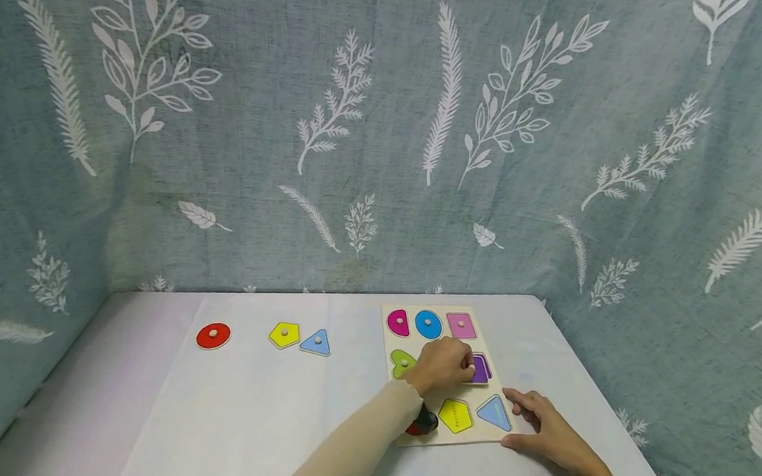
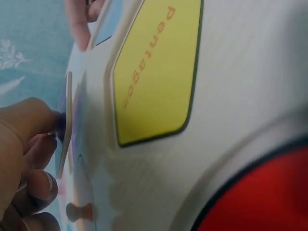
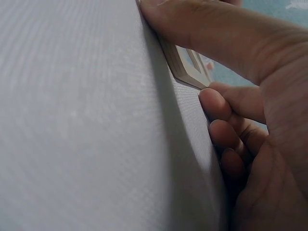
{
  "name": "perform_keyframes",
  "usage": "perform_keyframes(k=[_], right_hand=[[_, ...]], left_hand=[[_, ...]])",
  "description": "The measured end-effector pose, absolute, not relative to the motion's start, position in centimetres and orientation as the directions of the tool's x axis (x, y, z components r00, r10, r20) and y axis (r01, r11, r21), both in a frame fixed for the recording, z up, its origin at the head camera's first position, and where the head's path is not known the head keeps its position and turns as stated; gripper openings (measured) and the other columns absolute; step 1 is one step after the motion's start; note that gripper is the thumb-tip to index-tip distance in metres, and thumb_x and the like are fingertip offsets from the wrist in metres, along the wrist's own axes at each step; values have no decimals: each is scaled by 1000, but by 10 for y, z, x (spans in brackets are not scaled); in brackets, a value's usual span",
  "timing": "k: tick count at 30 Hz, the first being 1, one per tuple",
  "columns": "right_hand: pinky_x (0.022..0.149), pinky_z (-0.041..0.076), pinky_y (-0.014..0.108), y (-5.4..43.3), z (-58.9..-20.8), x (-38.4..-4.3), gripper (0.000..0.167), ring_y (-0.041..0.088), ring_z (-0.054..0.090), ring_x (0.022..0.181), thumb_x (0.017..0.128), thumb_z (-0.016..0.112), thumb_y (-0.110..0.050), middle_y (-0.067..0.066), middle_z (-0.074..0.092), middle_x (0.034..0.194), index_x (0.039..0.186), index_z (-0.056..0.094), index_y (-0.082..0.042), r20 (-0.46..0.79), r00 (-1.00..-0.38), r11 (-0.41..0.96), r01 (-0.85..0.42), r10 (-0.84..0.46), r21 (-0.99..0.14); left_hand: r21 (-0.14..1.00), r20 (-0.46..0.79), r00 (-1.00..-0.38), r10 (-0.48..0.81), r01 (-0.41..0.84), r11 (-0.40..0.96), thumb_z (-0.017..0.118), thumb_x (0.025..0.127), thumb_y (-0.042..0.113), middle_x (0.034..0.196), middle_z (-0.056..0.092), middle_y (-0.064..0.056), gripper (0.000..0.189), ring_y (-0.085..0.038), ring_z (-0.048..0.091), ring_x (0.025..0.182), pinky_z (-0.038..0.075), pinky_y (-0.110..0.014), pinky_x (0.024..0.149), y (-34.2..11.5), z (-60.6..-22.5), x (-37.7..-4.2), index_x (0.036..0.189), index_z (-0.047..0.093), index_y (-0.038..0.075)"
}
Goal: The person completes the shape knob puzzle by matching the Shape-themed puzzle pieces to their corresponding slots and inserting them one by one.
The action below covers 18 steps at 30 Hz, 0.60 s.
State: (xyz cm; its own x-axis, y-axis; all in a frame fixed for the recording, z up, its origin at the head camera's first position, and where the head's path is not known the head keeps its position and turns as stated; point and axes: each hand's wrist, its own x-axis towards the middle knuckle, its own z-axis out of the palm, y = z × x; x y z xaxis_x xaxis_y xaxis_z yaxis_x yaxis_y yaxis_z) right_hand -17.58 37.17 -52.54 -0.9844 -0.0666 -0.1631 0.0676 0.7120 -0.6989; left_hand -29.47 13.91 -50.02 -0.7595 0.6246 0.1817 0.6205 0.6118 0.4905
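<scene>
A flat wooden shape-puzzle board (image 1: 428, 439) lies on the white table. Reaching across it, my left hand (image 1: 441, 366) pinches the knob of a purple four-sided piece (image 1: 479, 371) over the purple recess at the board's right side. In the left wrist view that piece (image 2: 67, 125) stands tilted, partly clear of the board. My right hand (image 1: 546, 433) holds the board's near right corner, thumb along the near edge and fingers by the right edge. Yellow pentagon (image 1: 456, 415) and blue triangle (image 1: 494, 413) recesses show bare. The left forearm hides part of the board.
Knobbed pieces sit on the board: magenta semicircle (image 1: 397, 324), blue oval (image 1: 428, 325), pink square (image 1: 462, 326), green heart (image 1: 401, 362). On the table at left lie a red round piece (image 1: 213, 337), a yellow pentagon (image 1: 284, 335) and a blue triangle (image 1: 316, 343). Patterned cloth (image 1: 388, 156) stands behind.
</scene>
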Motion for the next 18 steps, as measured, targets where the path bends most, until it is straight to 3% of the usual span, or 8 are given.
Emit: perform_keyframes(k=[9,18], right_hand=[[88,42,27,371,-526,-175,88,18,41,101,76,91,-37,0,49,105,150,53,-9,-155,-986,723,66,-57,-688],[89,42,33,375,-527,-177,89,19,41,101,75,92,-39,1,47,103,150,52,-11,-165,-985,723,81,-46,-686]], left_hand=[[469,186,-786,590,599,649,73,94,21,66,54,11,12,-6,49,61,41,-20,60,155,-509,-295,83,71,15],[452,199,-792,578,597,663,72,94,18,61,51,7,18,-9,48,55,38,-21,53,162,-508,-299,78,67,12]])
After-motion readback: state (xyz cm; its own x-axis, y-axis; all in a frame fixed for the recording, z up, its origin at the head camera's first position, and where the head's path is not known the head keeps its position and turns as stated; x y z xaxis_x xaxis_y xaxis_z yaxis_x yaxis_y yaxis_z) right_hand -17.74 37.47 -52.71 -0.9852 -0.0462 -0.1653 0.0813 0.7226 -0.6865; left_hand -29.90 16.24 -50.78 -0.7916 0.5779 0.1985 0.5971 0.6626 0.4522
